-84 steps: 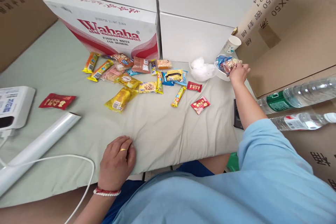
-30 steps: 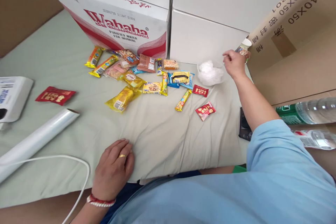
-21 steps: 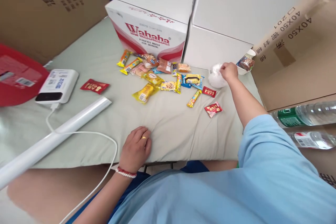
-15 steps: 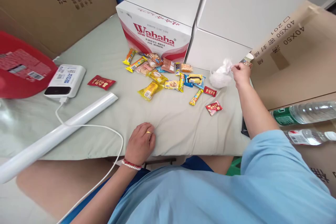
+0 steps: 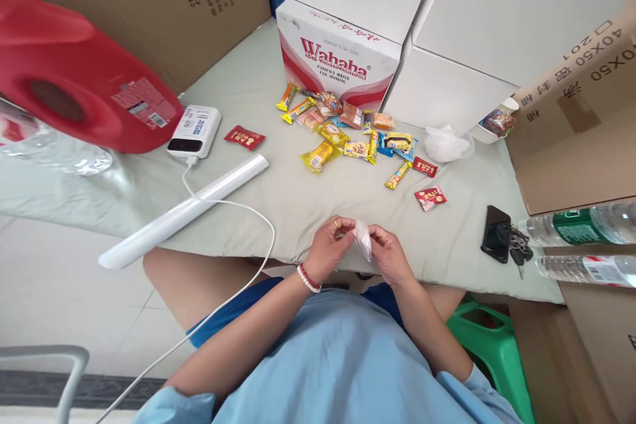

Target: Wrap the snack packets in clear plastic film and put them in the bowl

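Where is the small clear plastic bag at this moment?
In the head view, the small clear plastic bag is at the table's near edge, pinched between the left hand and right hand.

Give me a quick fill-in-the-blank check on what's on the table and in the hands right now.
1. Both hands, the left hand and the right hand, pinch one small clear ____ between them.
2. The white power bank lies beside a large ____ jug.
3. The box behind the snack packets reads ____.
4. The phone lies next to a set of ____.

Missing words: plastic bag; red; Wahaha; keys
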The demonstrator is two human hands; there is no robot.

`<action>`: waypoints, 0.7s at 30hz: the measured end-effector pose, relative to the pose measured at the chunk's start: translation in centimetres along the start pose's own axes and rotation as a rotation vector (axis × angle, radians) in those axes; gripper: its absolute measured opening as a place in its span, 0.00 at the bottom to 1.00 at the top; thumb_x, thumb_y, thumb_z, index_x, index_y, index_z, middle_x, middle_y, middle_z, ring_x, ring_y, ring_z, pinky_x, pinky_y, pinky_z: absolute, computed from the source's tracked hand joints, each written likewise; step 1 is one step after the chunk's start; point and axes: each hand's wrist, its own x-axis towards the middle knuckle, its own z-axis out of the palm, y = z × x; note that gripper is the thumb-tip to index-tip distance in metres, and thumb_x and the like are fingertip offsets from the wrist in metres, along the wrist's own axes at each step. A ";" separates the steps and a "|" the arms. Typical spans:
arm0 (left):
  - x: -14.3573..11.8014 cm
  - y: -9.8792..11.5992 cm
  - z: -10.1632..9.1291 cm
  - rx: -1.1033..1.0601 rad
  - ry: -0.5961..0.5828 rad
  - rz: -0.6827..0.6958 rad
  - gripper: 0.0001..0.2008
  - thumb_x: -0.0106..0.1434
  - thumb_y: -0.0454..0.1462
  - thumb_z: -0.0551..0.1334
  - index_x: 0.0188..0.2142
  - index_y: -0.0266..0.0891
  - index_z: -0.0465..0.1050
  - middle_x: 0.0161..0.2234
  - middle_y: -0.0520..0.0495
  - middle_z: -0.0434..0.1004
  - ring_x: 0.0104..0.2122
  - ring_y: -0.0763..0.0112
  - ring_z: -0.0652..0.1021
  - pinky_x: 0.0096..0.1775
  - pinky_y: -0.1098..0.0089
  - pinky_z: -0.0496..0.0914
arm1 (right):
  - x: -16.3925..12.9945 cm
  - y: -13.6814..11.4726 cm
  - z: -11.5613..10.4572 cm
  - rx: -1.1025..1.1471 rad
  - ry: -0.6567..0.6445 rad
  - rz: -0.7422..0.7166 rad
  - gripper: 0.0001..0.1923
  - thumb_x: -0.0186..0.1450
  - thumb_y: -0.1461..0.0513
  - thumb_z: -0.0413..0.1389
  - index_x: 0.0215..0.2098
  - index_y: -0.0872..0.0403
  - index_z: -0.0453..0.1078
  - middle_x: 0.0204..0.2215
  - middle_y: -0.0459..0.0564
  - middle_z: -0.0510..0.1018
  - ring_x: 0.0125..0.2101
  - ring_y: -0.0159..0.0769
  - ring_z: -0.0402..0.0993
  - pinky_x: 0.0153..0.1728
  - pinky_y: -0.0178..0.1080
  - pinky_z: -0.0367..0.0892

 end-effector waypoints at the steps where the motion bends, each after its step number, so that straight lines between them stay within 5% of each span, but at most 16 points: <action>1: 0.1 -0.2 0.1 -0.065 0.017 -0.053 0.17 0.58 0.48 0.71 0.37 0.38 0.76 0.31 0.49 0.77 0.30 0.71 0.76 0.32 0.70 0.70 | -0.2 0.1 0.1 0.033 0.018 0.006 0.19 0.57 0.46 0.70 0.30 0.50 0.75 0.22 0.41 0.69 0.22 0.28 0.56 0.22 0.33 0.56; 7: -0.5 -0.2 -0.8 -0.281 0.068 -0.196 0.18 0.52 0.47 0.76 0.31 0.38 0.75 0.22 0.55 0.72 0.24 0.77 0.69 0.29 0.73 0.64 | 0.0 -0.7 -1.4 0.324 0.113 -0.008 0.18 0.53 0.51 0.73 0.32 0.51 0.75 0.26 0.41 0.67 0.24 0.27 0.56 0.22 0.31 0.55; 12: -1.3 1.1 -1.2 -0.470 -0.005 -0.192 0.16 0.53 0.44 0.76 0.31 0.39 0.75 0.39 0.49 0.78 0.37 0.72 0.76 0.36 0.73 0.70 | 0.0 -0.1 -1.5 0.534 0.089 0.001 0.18 0.53 0.55 0.73 0.34 0.49 0.71 0.26 0.39 0.67 0.21 0.25 0.54 0.21 0.30 0.54; 17: -1.2 2.0 -1.5 -0.585 -0.074 -0.456 0.26 0.58 0.59 0.69 0.43 0.43 0.75 0.45 0.45 0.78 0.41 0.64 0.79 0.40 0.63 0.76 | -0.3 0.6 -1.7 0.241 0.059 -0.123 0.17 0.62 0.49 0.68 0.35 0.50 0.71 0.22 0.39 0.65 0.21 0.26 0.56 0.24 0.32 0.56; 21: -1.3 1.5 -0.4 -0.419 -0.236 -0.454 0.23 0.53 0.49 0.77 0.43 0.40 0.78 0.42 0.46 0.79 0.41 0.66 0.78 0.42 0.67 0.73 | -0.7 0.9 -2.1 0.075 0.044 -0.183 0.15 0.68 0.48 0.63 0.37 0.50 0.71 0.21 0.39 0.65 0.21 0.28 0.57 0.25 0.33 0.55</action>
